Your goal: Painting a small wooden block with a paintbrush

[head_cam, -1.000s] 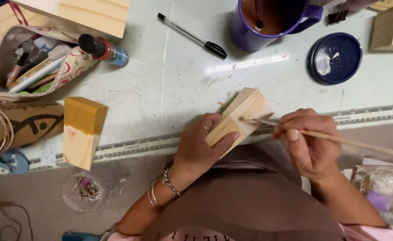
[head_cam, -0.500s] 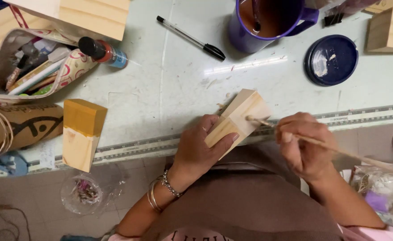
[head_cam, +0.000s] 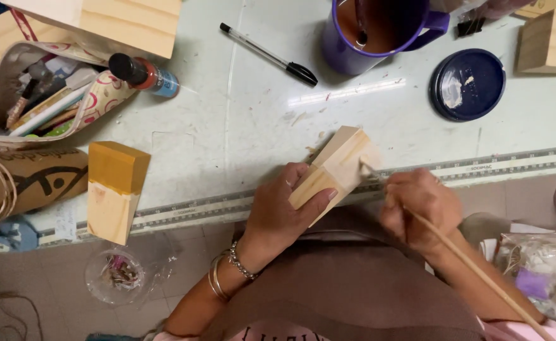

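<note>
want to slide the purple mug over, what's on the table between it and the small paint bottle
In the head view, a black-capped pen lies slanted between the small paint bottle and the purple mug; the rest of that stretch of table is bare.

Pale bare wood on the block [head_cam: 336, 169]; mustard yellow over the top half of the second block [head_cam: 114, 189]; purple mug [head_cam: 379, 33]; dark blue lid [head_cam: 468, 84] with a whitish smear; black pen [head_cam: 269, 54]; cream pencil case [head_cam: 41, 101] with red swirls; pale green table [head_cam: 227, 132]

Pale wood block [head_cam: 336, 170], tilted, w/ brush [head_cam: 467, 262]
</note>
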